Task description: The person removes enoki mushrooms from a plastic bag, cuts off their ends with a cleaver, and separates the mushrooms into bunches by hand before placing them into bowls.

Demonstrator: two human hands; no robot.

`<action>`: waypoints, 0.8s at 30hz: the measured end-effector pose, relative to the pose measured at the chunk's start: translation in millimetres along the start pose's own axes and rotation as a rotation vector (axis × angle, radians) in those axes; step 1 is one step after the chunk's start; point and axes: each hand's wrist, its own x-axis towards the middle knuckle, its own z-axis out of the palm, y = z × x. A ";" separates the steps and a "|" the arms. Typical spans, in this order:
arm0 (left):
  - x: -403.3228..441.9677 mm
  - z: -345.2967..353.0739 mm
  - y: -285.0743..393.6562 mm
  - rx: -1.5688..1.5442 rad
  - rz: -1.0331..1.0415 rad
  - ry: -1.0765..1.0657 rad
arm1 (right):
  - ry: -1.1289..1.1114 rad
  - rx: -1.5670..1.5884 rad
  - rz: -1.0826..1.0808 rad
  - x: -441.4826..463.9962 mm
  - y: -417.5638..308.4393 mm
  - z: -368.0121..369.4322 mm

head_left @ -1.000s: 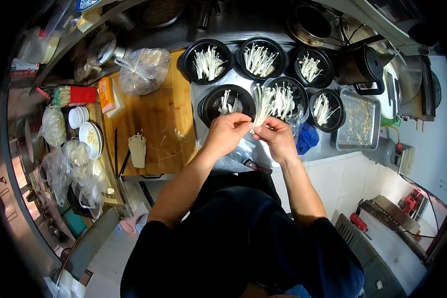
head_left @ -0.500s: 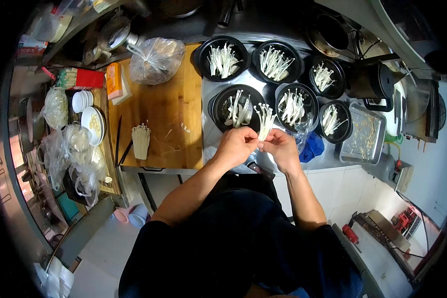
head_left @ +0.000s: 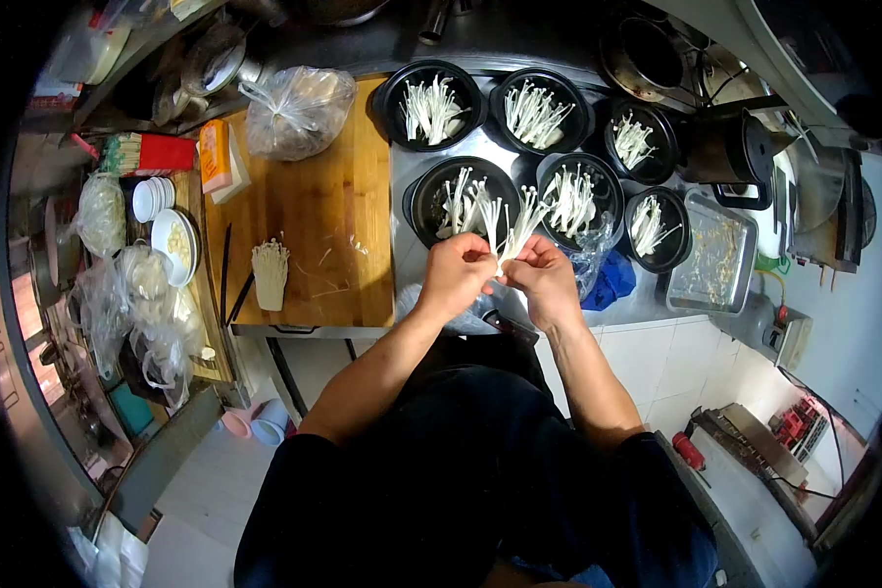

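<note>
Between my hands is a bunch of enoki mushrooms (head_left: 525, 223), its stems split into two parts that still meet near the base. My left hand (head_left: 458, 278) pinches the thinner part. My right hand (head_left: 541, 281) pinches the fuller part. Just beyond my fingers stands a black pot (head_left: 421, 209) with enoki and pale slices in it. To its right another black pot (head_left: 612, 186) also contains enoki. A further bunch of enoki (head_left: 270, 277) lies on the wooden cutting board (head_left: 314, 216) at the left.
Several more black pots with enoki, such as one at the back (head_left: 392, 103), stand on the steel counter. A metal tray (head_left: 712, 257) lies right, near a blue cloth (head_left: 610, 281). A knife (head_left: 508, 325) is at the front edge. A tied plastic bag (head_left: 299, 113) sits on the board.
The enoki bunch, held together before, is now parted into two with the tops spread apart. My hands have moved slightly apart. The view has shifted a little.
</note>
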 end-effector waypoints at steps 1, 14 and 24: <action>1.4 -2.1 -1.1 0.002 0.000 -0.003 | 0.003 0.002 -0.002 0.0 -0.1 -0.4; 14.9 -47.4 8.4 0.336 -0.125 0.144 | 0.142 0.206 -0.035 2.3 -18.6 -30.6; 19.5 -25.7 14.8 0.573 0.175 0.082 | 0.079 0.178 -0.012 -0.2 -20.0 -13.6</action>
